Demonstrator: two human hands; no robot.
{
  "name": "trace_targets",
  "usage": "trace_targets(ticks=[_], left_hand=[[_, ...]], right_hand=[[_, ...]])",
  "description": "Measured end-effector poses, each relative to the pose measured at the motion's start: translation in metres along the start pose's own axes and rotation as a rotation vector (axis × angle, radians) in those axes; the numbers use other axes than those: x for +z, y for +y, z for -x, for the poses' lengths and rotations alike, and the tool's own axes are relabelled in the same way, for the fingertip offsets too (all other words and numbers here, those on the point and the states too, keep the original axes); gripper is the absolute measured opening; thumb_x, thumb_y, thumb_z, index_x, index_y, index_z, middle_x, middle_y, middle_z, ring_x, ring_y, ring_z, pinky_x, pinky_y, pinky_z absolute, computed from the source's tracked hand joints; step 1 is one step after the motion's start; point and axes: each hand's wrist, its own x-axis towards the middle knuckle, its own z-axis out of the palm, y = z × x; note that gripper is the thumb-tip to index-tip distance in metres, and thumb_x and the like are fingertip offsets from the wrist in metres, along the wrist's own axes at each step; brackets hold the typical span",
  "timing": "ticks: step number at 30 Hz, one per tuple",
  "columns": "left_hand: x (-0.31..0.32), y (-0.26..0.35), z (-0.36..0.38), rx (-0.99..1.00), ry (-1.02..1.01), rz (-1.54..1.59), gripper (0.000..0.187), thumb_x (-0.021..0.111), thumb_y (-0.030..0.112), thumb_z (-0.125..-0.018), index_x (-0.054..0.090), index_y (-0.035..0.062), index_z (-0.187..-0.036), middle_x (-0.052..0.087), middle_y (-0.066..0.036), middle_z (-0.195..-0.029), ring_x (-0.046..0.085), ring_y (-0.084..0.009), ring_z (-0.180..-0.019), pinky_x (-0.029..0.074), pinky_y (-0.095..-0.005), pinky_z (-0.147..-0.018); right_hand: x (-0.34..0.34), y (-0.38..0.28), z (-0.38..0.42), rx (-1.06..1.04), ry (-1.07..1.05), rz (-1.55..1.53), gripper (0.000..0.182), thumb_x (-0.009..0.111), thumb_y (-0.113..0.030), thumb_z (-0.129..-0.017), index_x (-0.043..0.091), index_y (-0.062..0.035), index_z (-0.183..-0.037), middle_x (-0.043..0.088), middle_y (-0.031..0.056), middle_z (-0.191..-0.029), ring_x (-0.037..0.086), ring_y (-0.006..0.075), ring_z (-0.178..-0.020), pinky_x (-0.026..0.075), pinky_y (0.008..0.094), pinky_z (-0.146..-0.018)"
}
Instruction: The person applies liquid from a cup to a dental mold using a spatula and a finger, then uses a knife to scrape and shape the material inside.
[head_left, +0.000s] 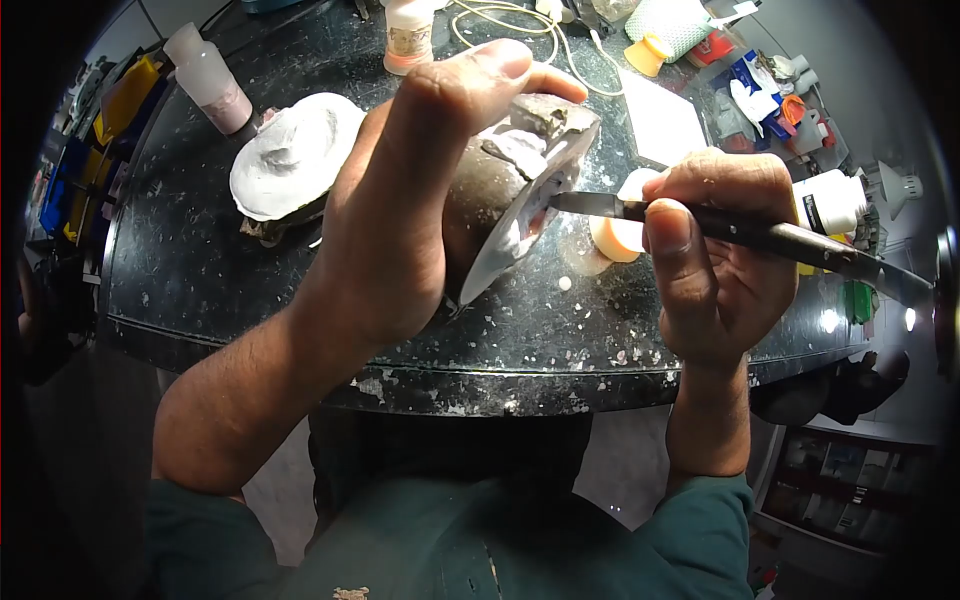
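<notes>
My left hand (400, 190) is closed around a rounded, dull metal dental flask half (490, 190) with white plaster in it. It is tilted so the plaster face turns to the right, and part of it is hidden by my fingers. In my right hand (720, 250) is a plaster knife (740, 228) with a dark handle, pinched between thumb and fingers. Its flat metal tip touches or nearly touches the plaster face, near a small pinkish patch. Left of my left hand, a second plaster-filled flask half (297, 155) lies on the black table (520, 330).
A bottle with pink contents (208, 80) stands at the back left, another bottle (408, 38) at the back middle. A pale cable (560, 50), a white block (662, 118), an orange-and-white cup (620, 235) and a white bottle (830, 203) lie toward the right. Plaster crumbs dot the table.
</notes>
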Motion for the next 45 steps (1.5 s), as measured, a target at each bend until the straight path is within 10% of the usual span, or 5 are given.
trace_targets(ticks=[15,34,36,37,45], left_hand=[[0.01,0.041,-0.021,-0.515,0.094,0.013,0.084,0.022,0.062,-0.098,0.057,-0.0087,-0.125,0.065,-0.018,-0.118,0.065,-0.0191,-0.1,0.051,-0.028,-0.086],[0.01,0.041,-0.022,-0.566,0.163,0.171,0.082,0.028,0.063,-0.096,0.056,-0.0078,-0.127,0.062,-0.02,-0.125,0.067,-0.0215,-0.105,0.055,-0.0296,-0.087],[0.011,0.042,-0.021,-0.558,0.171,0.165,0.084,0.028,0.064,-0.096,0.056,-0.0079,-0.128,0.062,-0.02,-0.125,0.067,-0.0219,-0.106,0.055,-0.03,-0.089],[0.011,0.041,-0.021,-0.557,0.17,0.165,0.084,0.028,0.064,-0.096,0.056,-0.0079,-0.128,0.062,-0.02,-0.125,0.067,-0.0219,-0.106,0.055,-0.03,-0.089],[0.007,0.029,-0.017,-0.369,0.129,0.159,0.074,0.026,0.06,-0.1,0.056,-0.0003,-0.129,0.059,-0.027,-0.129,0.066,-0.0261,-0.111,0.056,-0.0335,-0.09]], right_hand=[[0.002,-0.004,0.0,-0.007,-0.048,0.053,0.021,0.072,-0.009,-0.092,0.057,0.0026,-0.101,0.063,0.0112,-0.091,0.062,0.014,-0.079,0.051,0.0263,-0.074],[-0.004,-0.002,0.009,0.108,0.057,-0.327,0.029,0.062,0.014,-0.076,0.058,0.0058,-0.104,0.067,0.0149,-0.096,0.067,0.0166,-0.084,0.056,0.0294,-0.078],[-0.002,-0.005,0.008,0.148,0.02,-0.169,0.027,0.069,-0.012,-0.088,0.053,0.004,-0.104,0.06,0.0147,-0.091,0.059,0.0157,-0.076,0.051,0.0267,-0.067],[-0.004,0.001,0.009,0.083,0.016,-0.235,0.03,0.061,0.016,-0.074,0.059,0.0048,-0.102,0.067,0.0132,-0.095,0.067,0.0164,-0.086,0.056,0.0293,-0.078],[-0.004,0.002,0.012,0.028,0.01,-0.23,0.032,0.06,0.014,-0.073,0.058,0.005,-0.104,0.067,0.0132,-0.095,0.066,0.0167,-0.087,0.055,0.0296,-0.079]])
